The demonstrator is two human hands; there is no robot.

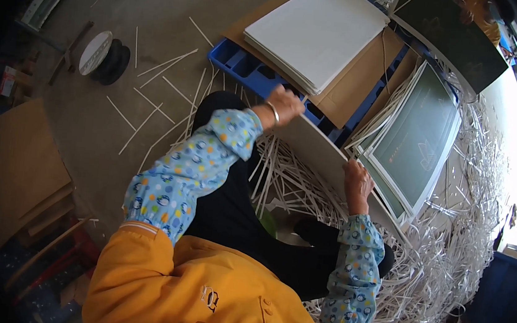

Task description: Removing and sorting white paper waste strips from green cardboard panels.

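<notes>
The person's yellow-orange shirt (pixel 227 295) lies closest, with patterned blue sleeve covers (pixel 165 196) on both forearms and dark trousers (pixel 222 214) beyond. The two hands are apart, both closed on a pale flat panel (pixel 319 147): the left hand (pixel 284 105) grips its far left end, and the right hand (pixel 358 182) has its fingers over the upper edge farther along. The panel is tilted, between the person's legs and a blue pallet (pixel 240 64).

The pallet carries brown cardboard (pixel 344 98), and on that rests a stack of white sheets (pixel 314 33). To the right, dark green boards (pixel 413 136) with pale borders lie in a pile, narrow white strips along their left side. Loose white strips (pixel 425 302) heap around the pile's right and near sides. A blue bin (pixel 500 297) stands at the far right; its contents cannot be made out. Flat cardboard pieces (pixel 22 163) lean at the left.
</notes>
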